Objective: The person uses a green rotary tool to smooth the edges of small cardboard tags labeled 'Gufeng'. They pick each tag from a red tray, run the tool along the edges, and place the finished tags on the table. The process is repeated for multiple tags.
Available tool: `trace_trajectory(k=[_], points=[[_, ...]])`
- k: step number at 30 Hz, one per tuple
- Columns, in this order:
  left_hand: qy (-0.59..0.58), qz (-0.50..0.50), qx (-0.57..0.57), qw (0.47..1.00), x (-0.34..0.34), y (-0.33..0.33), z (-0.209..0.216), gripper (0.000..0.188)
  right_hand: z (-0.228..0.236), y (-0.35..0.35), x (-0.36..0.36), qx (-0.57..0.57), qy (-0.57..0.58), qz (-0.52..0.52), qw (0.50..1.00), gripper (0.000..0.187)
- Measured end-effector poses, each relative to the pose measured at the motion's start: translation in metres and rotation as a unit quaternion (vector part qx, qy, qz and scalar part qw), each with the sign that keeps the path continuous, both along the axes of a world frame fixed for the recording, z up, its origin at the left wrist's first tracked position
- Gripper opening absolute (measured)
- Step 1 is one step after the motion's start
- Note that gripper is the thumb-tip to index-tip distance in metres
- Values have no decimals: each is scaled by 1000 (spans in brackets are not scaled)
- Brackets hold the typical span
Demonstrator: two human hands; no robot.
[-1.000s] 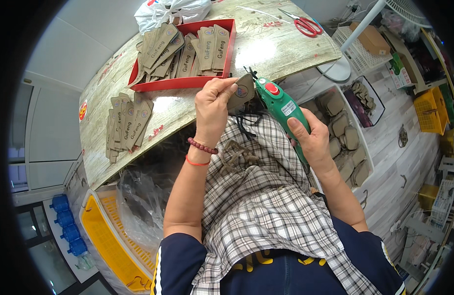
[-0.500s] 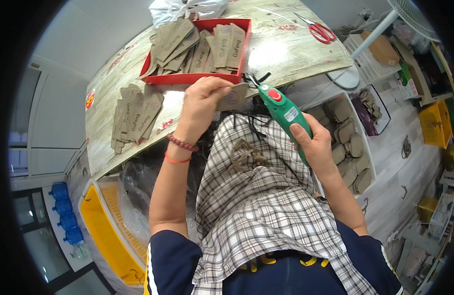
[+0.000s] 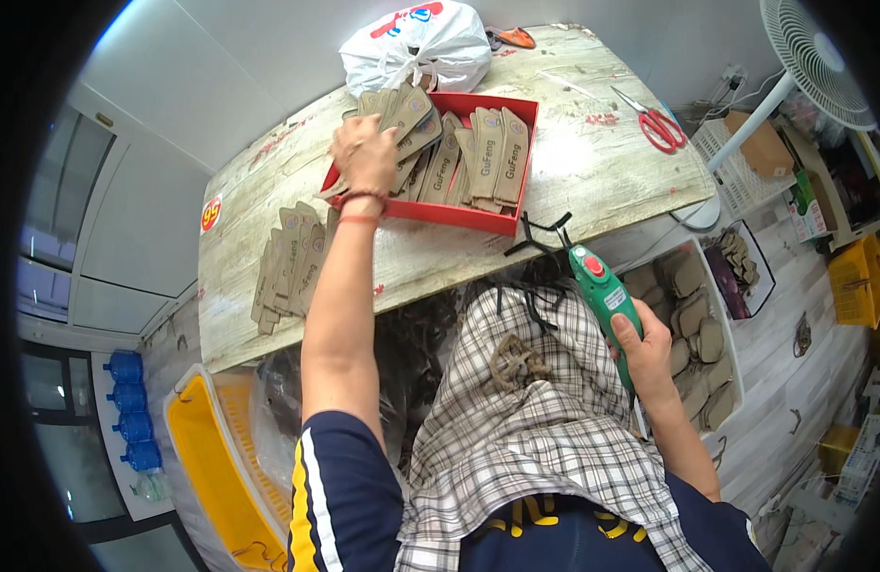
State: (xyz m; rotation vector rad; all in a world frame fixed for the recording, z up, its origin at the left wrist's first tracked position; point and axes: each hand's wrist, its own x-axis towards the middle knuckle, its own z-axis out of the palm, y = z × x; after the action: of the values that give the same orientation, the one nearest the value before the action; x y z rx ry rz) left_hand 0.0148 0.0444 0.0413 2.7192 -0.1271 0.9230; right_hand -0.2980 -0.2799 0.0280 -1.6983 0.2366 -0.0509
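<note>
My left hand (image 3: 366,157) reaches over the left end of a shallow red box (image 3: 450,221), its fingers bent down among flat tan fabric pieces (image 3: 488,157) with dark lettering. What the fingertips grip is hidden. More such tan pieces (image 3: 289,262) lie fanned on the table left of my forearm. In my right hand (image 3: 647,348) is a green handheld power tool (image 3: 607,297) with a red button, its narrow tip pointing up near the table's front edge. Thin black strips (image 3: 540,234) stick out beside that tip. A tangled tan bundle (image 3: 516,364) rests on the plaid apron (image 3: 526,429) over my lap.
Red-handled scissors (image 3: 661,132) and a knotted white plastic bag (image 3: 416,48) sit on the worn table (image 3: 593,181). To the right are a white bin (image 3: 731,353) of tan pieces and a standing fan (image 3: 821,67). A yellow basket (image 3: 206,448) stands lower left.
My left hand has moved from beside the tool's tip, where it pinched a tan piece, up and left to the box. The tool stays in my right hand; the whole view has shifted.
</note>
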Motion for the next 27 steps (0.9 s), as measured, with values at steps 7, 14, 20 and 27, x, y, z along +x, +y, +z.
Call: trace_trajectory(k=[7,14,20,27], points=[[-28,53,38,997,39,-53,-9,22,0,-4,0,-19,7,-16,1000,45],[7,-98,-381,919,-18,-68,20,12,4,3,12,-6,-26,-17,999,42],[68,-254,-779,570,-130,-129,10,8,17,13,14,-19,-50,-40,998,43],[156,-189,-843,479,-185,-172,-6,10,9,8,-4,-16,-34,-54,998,43]])
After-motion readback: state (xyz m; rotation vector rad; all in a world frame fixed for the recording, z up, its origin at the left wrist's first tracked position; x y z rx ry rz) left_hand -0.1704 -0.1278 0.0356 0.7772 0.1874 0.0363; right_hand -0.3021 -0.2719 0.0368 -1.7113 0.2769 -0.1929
